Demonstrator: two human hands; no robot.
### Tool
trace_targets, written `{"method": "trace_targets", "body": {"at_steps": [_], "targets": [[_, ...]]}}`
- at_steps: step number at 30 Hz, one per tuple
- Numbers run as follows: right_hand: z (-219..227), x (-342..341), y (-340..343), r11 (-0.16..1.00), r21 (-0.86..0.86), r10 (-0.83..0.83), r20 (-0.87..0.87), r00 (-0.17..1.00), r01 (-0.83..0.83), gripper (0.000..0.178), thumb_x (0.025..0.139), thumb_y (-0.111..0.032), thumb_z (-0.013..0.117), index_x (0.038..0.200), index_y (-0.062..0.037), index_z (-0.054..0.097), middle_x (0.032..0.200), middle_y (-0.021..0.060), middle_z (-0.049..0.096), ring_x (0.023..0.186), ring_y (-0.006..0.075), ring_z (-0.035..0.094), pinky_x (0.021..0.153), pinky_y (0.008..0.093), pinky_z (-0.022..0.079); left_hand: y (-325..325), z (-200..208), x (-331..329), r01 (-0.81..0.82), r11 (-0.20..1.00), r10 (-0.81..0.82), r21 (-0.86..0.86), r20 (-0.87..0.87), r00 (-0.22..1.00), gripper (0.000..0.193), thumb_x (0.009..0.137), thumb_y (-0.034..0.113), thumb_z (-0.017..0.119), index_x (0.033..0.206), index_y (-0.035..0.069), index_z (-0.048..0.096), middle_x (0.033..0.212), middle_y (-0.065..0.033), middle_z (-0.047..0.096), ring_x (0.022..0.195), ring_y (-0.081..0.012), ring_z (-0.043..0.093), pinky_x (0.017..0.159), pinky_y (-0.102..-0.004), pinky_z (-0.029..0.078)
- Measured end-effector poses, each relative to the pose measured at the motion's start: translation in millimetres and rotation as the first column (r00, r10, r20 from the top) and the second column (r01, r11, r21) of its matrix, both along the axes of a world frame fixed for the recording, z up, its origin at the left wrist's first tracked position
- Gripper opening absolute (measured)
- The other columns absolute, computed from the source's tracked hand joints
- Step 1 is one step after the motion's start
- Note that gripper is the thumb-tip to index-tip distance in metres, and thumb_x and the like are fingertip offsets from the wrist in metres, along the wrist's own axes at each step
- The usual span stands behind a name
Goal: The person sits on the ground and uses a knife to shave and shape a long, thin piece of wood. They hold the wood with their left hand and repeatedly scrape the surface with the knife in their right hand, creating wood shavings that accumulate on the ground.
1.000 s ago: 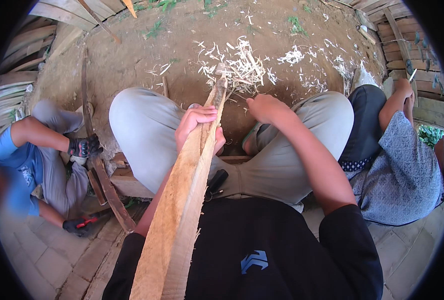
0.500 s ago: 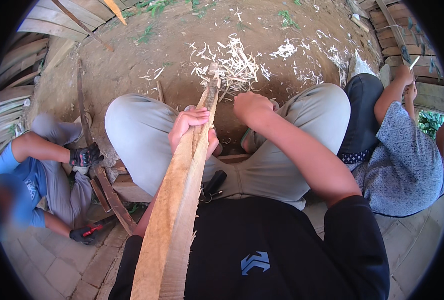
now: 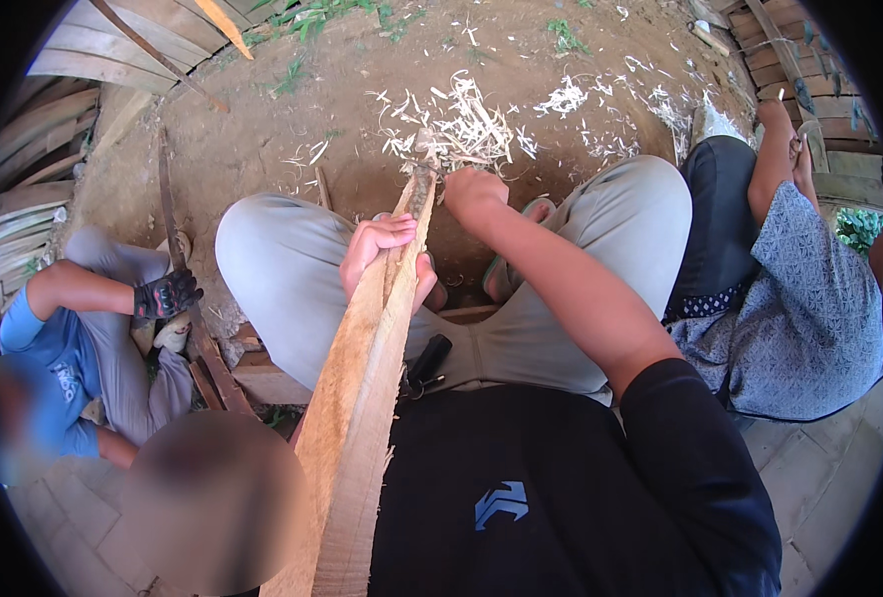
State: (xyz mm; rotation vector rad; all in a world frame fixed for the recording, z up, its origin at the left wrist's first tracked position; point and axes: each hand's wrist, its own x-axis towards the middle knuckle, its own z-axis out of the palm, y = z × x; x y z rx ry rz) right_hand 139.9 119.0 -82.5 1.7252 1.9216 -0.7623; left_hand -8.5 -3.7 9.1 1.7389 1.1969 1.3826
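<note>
A long split length of pale wood (image 3: 347, 398) runs from the lower edge up between my knees, its narrow far end darker and rough with bark. Near that end my left hand (image 3: 380, 254) is wrapped around it, thumb on the right side and fingers over the top. My right hand (image 3: 476, 194) is closed like a fist just right of the wood's far tip. What it grips is mostly hidden; a thin brownish edge shows between it and the tip. Beyond both hands lies a heap of pale wood shavings (image 3: 471, 124) on the dirt.
At left, a co-worker's dark-gloved hand (image 3: 168, 296) rests on a long dark wooden strip (image 3: 217, 363). At right, another person's hand (image 3: 775, 114) is raised near a slatted wall (image 3: 839, 104). More shavings (image 3: 566, 97) are scattered over the ground.
My right hand has moved left, closer to the tip of the wood. My left hand stays about where it was. At left, the co-worker's lower hand is now covered by a blurred round patch.
</note>
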Motion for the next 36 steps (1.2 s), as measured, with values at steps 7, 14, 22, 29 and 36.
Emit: {"method": "trace_targets", "body": {"at_steps": [7, 14, 22, 29, 36], "targets": [[-31.7, -1.2, 10.3, 0.998, 0.057, -0.040, -0.026, 0.999, 0.041, 0.042, 0.106, -0.037, 0.045, 0.115, -0.0082, 0.074, 0.123, 0.0126, 0.071, 0.113, 0.0297, 0.070, 0.090, 0.0430, 0.058, 0.0, -2.4, 0.6, -0.048, 0.998, 0.048, 0.028, -0.010, 0.999, 0.031, 0.072, -0.007, 0.071, 0.099, -0.001, 0.058, 0.101, -0.0151, 0.064, 0.105, -0.0273, 0.067, 0.103, -0.0420, 0.049], [-70.2, 44.7, 28.6, 0.972, -0.062, -0.223, 0.079, 0.972, 0.228, 0.033, 0.096, -0.021, 0.055, 0.122, -0.0068, 0.072, 0.129, 0.0125, 0.069, 0.119, 0.0293, 0.067, 0.094, 0.0426, 0.056, 1.1, -5.0, 3.4, -0.137, 0.989, 0.135, 0.062, 0.044, 0.990, 0.026, 0.069, -0.002, 0.073, 0.091, -0.001, 0.061, 0.093, -0.0170, 0.068, 0.095, -0.0289, 0.071, 0.098, -0.0422, 0.052], [-12.7, 37.0, 41.0, 0.991, -0.014, -0.132, -0.100, 0.986, 0.131, 0.031, 0.093, -0.020, 0.056, 0.114, -0.0055, 0.075, 0.122, 0.0147, 0.072, 0.116, 0.0285, 0.069, 0.092, 0.0412, 0.056, 2.2, -1.3, 5.6, -0.125, 0.992, 0.123, 0.036, 0.046, 0.991, 0.023, 0.077, -0.001, 0.072, 0.096, -0.002, 0.060, 0.100, -0.0179, 0.065, 0.101, -0.0298, 0.068, 0.097, -0.0434, 0.053], [55.7, 42.8, 31.6, 1.000, 0.008, 0.011, -0.168, 0.986, -0.010, 0.029, 0.094, -0.015, 0.055, 0.113, -0.0028, 0.073, 0.118, 0.0158, 0.072, 0.110, 0.0324, 0.070, 0.089, 0.0450, 0.057, -3.2, 1.1, 9.5, -0.082, 0.996, 0.082, -0.042, 0.004, 0.997, 0.028, 0.076, -0.006, 0.065, 0.102, -0.003, 0.055, 0.106, -0.0196, 0.062, 0.109, -0.0323, 0.064, 0.103, -0.0432, 0.048], [84.0, 52.9, 11.4, 0.989, -0.030, 0.139, -0.124, 0.982, -0.144, 0.030, 0.094, -0.015, 0.054, 0.114, -0.0036, 0.073, 0.121, 0.0160, 0.071, 0.112, 0.0328, 0.069, 0.091, 0.0451, 0.057, -0.3, 0.8, 2.2, -0.104, 0.993, 0.104, 0.049, 0.012, 0.995, 0.027, 0.074, -0.005, 0.072, 0.099, -0.004, 0.061, 0.101, -0.0196, 0.067, 0.102, -0.0328, 0.069, 0.096, -0.0430, 0.053]]}}
